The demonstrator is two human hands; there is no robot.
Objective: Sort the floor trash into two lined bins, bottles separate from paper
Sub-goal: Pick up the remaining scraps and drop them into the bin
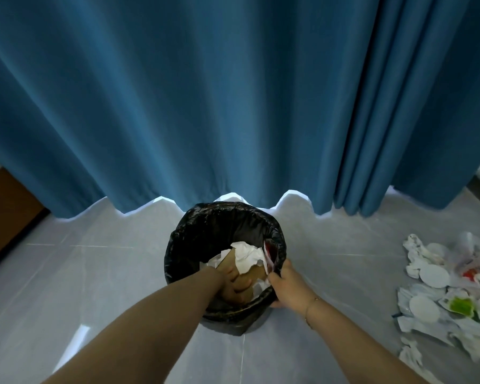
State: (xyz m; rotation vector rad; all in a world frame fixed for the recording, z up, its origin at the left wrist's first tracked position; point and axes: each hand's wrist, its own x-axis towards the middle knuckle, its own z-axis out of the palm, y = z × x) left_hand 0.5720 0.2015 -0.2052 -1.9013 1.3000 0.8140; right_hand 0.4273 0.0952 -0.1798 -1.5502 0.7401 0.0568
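A round bin with a black liner (205, 231) stands on the grey floor in front of the curtain. Inside lie crumpled white paper (247, 256) and a brown cardboard piece (257, 273). My left hand (234, 285) is down inside the bin, fingers curled on the brown cardboard. My right hand (284, 282) grips the liner at the bin's right rim. A red and white wrapper (270, 252) stands against the rim right above my right thumb. Whether the thumb touches it is unclear. No bottle and no second bin are in view.
A heap of white paper scraps, round white lids and red and green bits (452, 295) lies on the floor at the right. A blue curtain (233, 106) hangs right behind the bin. A brown piece of furniture (6, 217) stands at the far left.
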